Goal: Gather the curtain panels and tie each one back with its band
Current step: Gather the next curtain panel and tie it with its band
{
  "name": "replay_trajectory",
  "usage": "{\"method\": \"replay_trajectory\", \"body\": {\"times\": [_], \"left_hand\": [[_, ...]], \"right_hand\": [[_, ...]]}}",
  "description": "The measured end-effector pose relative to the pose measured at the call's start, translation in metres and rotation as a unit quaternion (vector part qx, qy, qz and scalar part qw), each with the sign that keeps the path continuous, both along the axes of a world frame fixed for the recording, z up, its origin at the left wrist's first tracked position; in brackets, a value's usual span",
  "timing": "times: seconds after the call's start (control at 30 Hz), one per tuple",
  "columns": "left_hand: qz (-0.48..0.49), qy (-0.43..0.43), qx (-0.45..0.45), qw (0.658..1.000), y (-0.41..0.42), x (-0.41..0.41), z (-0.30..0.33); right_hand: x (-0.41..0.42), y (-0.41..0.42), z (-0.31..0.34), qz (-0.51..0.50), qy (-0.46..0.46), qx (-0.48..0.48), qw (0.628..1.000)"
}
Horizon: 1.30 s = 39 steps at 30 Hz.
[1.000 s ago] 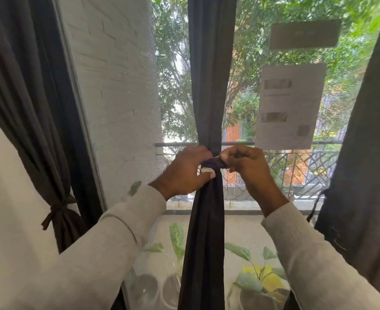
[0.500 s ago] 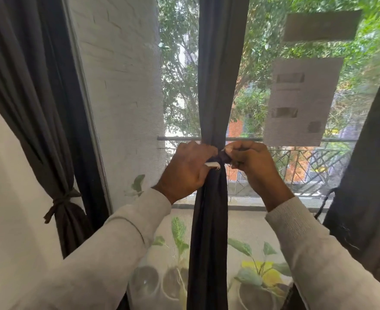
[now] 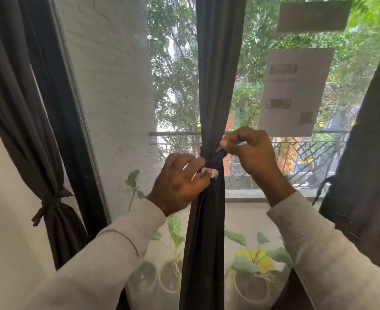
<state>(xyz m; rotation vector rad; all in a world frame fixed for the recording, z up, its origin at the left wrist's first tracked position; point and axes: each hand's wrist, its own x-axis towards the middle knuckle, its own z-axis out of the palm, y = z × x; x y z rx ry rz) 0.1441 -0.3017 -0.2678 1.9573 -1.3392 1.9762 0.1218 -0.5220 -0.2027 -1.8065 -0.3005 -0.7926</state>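
Daylight pours through the window (image 3: 177, 90), green trees outside and a metal railing (image 3: 307, 157) running across behind the glass. Against that brightness hangs the middle curtain panel (image 3: 218, 74), dark and gathered into a narrow column, pinched at its waist by the band (image 3: 215, 161), which wraps the fabric at about railing height.

Both hands work right at that waist. The right hand (image 3: 251, 153) sits just above and to the right of it, thumb and forefinger pressed together on one dark end of the band and drawing it up and away from the panel. The left hand (image 3: 180, 177) is against the panel's left side, fingers curled in on the other end, where a small white tag (image 3: 210, 172) shows between the fingertips. Whether a knot has formed under them I cannot tell; the fingers cover it.

From where I stand, the risk looks plain enough: the ends held are short, and if either pinch slips while the band is pulled snug, the wrap would loosen and the gathered folds fan out again. Uneven pulling could also drag the band down the smooth cloth.

Off to the left, another curtain panel (image 3: 27, 135) already hangs tied with its own knotted band (image 3: 50, 202). At the right edge a third dark panel (image 3: 368, 175) hangs; I see no tie on it. Potted plants (image 3: 258, 262) sit low behind the glass.
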Motion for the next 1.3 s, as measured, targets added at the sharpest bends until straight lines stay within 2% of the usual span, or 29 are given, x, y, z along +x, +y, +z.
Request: {"method": "replay_trajectory", "body": {"times": [0.3, 0.53, 0.63, 0.73, 0.93, 1.17, 1.3], "left_hand": [[-0.003, 0.003, -0.028, 1.0, 0.011, -0.01, -0.01], [0.001, 0.009, -0.039, 0.999, 0.031, -0.008, -0.013], [0.013, 0.034, -0.035, 0.999, 0.038, -0.004, -0.011], [0.01, 0.061, -0.033, 0.998, 0.044, -0.001, -0.009], [0.021, 0.099, 0.022, 0.995, 0.05, 0.011, 0.001], [-0.028, 0.121, -0.019, 0.992, 0.018, -0.005, 0.034], [-0.05, 0.095, -0.007, 0.994, -0.024, -0.02, 0.053]], "right_hand": [[-0.002, 0.01, 0.014, -0.065, -0.046, 0.028, 0.996], [-0.004, 0.019, 0.026, -0.076, -0.039, 0.107, 0.991], [-0.007, 0.027, 0.023, -0.062, -0.035, 0.102, 0.992], [-0.006, 0.029, 0.022, -0.113, -0.051, 0.093, 0.988], [-0.005, 0.035, 0.012, -0.135, -0.019, 0.014, 0.991], [-0.027, -0.003, 0.013, -0.204, -0.017, 0.007, 0.979], [-0.054, -0.051, 0.015, -0.237, -0.014, 0.011, 0.971]]}}
